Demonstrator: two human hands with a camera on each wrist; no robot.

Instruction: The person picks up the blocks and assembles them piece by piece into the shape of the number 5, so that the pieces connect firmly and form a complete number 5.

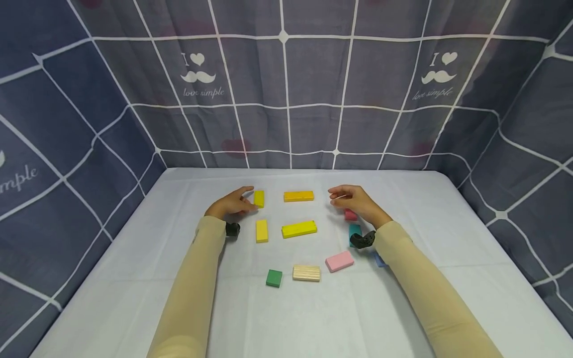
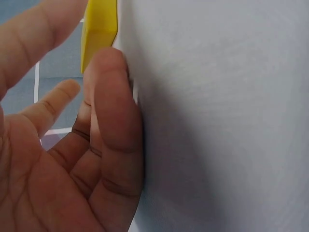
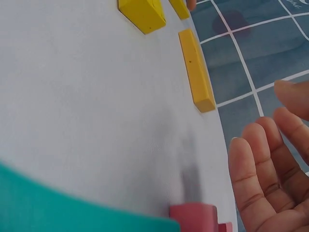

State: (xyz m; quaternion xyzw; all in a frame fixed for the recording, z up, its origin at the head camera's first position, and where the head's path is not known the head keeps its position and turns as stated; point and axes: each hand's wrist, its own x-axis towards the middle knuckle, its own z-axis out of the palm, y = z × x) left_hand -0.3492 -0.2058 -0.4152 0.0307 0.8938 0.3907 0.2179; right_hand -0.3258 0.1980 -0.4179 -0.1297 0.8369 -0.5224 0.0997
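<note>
My left hand (image 1: pixel 234 203) is at the far left of the blocks, its fingers spread around the near side of a small yellow block (image 1: pixel 259 199). In the left wrist view the fingertips are close to that yellow block (image 2: pixel 100 26); whether they touch it I cannot tell. My right hand (image 1: pixel 355 201) hovers over a red block (image 1: pixel 350 215), partly hidden below it, and holds nothing. Its fingers are loosely bent in the right wrist view. Left of it lies an orange-yellow bar (image 1: pixel 298 196). Under the right wrist is a teal block (image 1: pixel 354 232).
A second small yellow block (image 1: pixel 261 231) and a long yellow bar (image 1: pixel 299 229) lie mid-table. Nearer are a green block (image 1: pixel 274 278), a ridged beige block (image 1: pixel 306 273) and a pink block (image 1: pixel 339 261). The right sleeve partly covers a blue block (image 1: pixel 379 259). Grid-patterned curtains surround the white table (image 1: pixel 322 318).
</note>
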